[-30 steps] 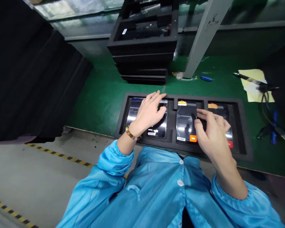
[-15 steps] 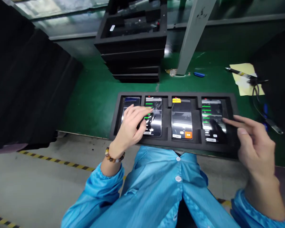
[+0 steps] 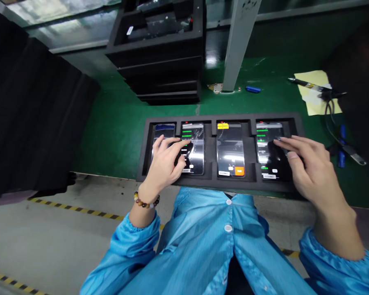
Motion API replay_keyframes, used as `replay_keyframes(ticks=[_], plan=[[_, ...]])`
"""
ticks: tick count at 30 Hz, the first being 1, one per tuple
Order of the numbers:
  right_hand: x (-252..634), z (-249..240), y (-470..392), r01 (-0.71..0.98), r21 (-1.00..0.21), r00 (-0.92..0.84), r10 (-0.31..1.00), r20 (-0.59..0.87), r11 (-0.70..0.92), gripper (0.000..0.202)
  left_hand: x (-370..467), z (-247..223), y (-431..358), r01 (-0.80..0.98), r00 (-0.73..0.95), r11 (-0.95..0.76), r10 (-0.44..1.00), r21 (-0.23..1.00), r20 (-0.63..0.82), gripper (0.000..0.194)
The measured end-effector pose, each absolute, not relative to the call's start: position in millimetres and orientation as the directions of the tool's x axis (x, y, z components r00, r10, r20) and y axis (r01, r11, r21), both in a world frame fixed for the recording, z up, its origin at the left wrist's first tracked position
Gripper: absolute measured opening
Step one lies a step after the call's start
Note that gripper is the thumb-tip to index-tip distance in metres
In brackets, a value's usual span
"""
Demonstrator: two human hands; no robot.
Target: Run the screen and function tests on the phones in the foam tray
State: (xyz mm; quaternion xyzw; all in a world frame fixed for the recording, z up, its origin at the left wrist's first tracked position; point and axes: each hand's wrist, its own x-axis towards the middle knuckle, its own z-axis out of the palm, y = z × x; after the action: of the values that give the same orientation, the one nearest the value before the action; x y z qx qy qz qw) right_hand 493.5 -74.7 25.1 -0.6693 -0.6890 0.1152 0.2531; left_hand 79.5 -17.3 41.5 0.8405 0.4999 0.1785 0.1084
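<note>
A black foam tray [image 3: 214, 180] with several compartments lies along the bench's front edge, a smartphone in each. My left hand [image 3: 166, 162], fingers extended and holding nothing, hovers over the two left phones. Its index fingertip is at the screen of the second smartphone [image 3: 198, 153], which shows green and white text lines. The leftmost smartphone [image 3: 165, 130] is partly hidden by that hand. A third smartphone [image 3: 230, 147] bears a yellow label and an orange block. My right hand [image 3: 310, 164] has its fingers stretched onto the rightmost smartphone [image 3: 266, 149], also lit with green lines.
A stack of black trays [image 3: 160, 61] stands behind, near a grey metal post [image 3: 240, 45]. On the right lie a blue cap [image 3: 253, 89], a pen [image 3: 309, 85] on yellow paper [image 3: 318, 107], and a cable [image 3: 333, 137]. Dark stacked material [image 3: 33, 102] rises at left.
My right hand has moved left, its fingertips now over the rightmost phone's screen. My left index finger has shifted slightly on the second phone. Text lines on both lit screens have changed.
</note>
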Motion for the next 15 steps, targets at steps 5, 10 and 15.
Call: replay_keyframes(ticks=[5, 10, 15], plan=[[494, 23, -66, 0.869, -0.489, 0.026, 0.981, 0.194, 0.074, 0.05, 83, 39, -13, 0.813, 0.412, -0.451, 0.893, 0.368, 0.183, 0.048], [491, 27, -68, 0.866, -0.486, 0.015, 0.965, 0.26, 0.117, 0.046, 84, 39, -12, 0.797, 0.416, -0.471, 0.882, 0.377, 0.222, 0.048], [491, 27, -91, 0.869, -0.455, -0.002, 0.921, 0.389, 0.195, 0.035, 81, 42, -15, 0.78, 0.386, -0.487, 0.869, 0.393, 0.309, 0.047]])
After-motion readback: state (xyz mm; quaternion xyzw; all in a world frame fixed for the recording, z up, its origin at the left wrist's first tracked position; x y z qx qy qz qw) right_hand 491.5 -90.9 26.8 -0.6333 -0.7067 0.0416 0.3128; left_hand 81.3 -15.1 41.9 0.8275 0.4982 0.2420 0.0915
